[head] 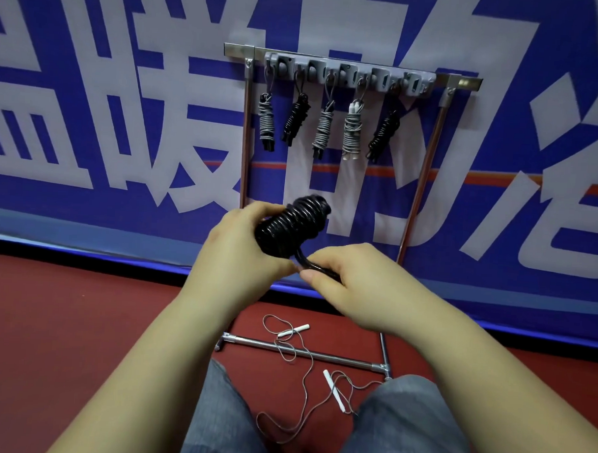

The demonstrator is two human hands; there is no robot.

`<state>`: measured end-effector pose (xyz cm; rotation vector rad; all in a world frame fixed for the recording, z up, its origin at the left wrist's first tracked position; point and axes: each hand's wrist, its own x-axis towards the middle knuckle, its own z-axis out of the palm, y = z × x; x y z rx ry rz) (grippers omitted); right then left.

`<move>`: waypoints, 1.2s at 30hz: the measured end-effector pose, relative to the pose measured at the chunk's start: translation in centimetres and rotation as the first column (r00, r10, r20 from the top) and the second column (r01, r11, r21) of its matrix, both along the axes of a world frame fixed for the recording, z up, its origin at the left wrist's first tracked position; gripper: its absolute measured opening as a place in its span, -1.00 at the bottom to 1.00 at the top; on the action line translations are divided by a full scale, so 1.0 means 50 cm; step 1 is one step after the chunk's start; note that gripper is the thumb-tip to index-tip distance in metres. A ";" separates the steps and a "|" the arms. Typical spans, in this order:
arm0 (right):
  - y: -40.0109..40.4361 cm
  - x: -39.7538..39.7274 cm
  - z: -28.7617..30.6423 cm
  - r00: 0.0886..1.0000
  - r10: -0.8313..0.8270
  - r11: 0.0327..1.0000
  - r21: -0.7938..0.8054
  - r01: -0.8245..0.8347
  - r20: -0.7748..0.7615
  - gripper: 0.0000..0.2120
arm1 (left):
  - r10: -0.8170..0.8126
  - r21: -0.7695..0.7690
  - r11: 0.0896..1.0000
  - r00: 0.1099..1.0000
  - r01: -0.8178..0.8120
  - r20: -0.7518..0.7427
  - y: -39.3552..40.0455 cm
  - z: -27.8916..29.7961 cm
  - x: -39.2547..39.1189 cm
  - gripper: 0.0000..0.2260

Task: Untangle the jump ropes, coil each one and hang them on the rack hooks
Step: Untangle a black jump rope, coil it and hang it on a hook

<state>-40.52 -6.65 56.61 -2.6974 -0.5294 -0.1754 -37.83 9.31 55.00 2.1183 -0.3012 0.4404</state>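
A black jump rope [292, 222], wound into a tight coil, is held in front of the rack. My left hand [236, 249] grips the coil's lower left side. My right hand [336, 272] pinches the rope's black loop end just below the coil. On the red floor lies a loose grey jump rope [304, 380] with white handles, spread in loops across the rack's base bar. The grey hook strip [349, 72] at the rack's top carries several coiled ropes, grey and black, each hanging from a hook.
The metal rack [427, 156] stands against a blue and white banner wall [124, 116]. Its base bar [302, 353] lies on the red floor between my knees [402, 419] and the wall.
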 end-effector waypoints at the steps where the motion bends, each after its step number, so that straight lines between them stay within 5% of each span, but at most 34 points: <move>1: 0.000 -0.001 0.007 1.000 0.008 1.000 -0.017 -0.008 0.012 -0.72 | -0.016 0.059 0.998 1.000 0.016 -0.004 0.001 -0.001 -0.001 -0.42; 7: -0.017 -0.001 0.047 0.999 0.046 0.999 0.012 -0.046 0.016 -0.81 | -0.234 0.308 0.917 0.967 0.254 -0.099 0.002 0.018 -0.003 -0.38; 16: -0.027 0.001 0.090 0.994 0.105 0.978 0.179 -0.104 0.002 -0.79 | -0.440 0.136 0.880 0.888 0.456 -0.134 0.010 0.026 -0.015 -0.46; 23: -0.021 0.009 0.089 0.995 0.099 0.979 0.178 -0.100 0.017 -0.70 | -0.487 0.178 0.839 0.855 0.515 -0.180 -0.008 0.023 -0.028 -0.54; 28: -0.018 0.003 0.096 0.989 0.146 0.958 0.252 -0.140 -0.006 -0.68 | -0.566 0.036 0.812 0.802 0.582 -0.191 -0.005 0.022 -0.040 -0.52; 36: -0.049 0.009 0.094 0.892 0.300 0.796 0.605 -0.037 -0.339 -0.73 | -0.739 -0.194 0.674 0.645 0.713 -0.195 0.008 0.031 -0.044 -0.51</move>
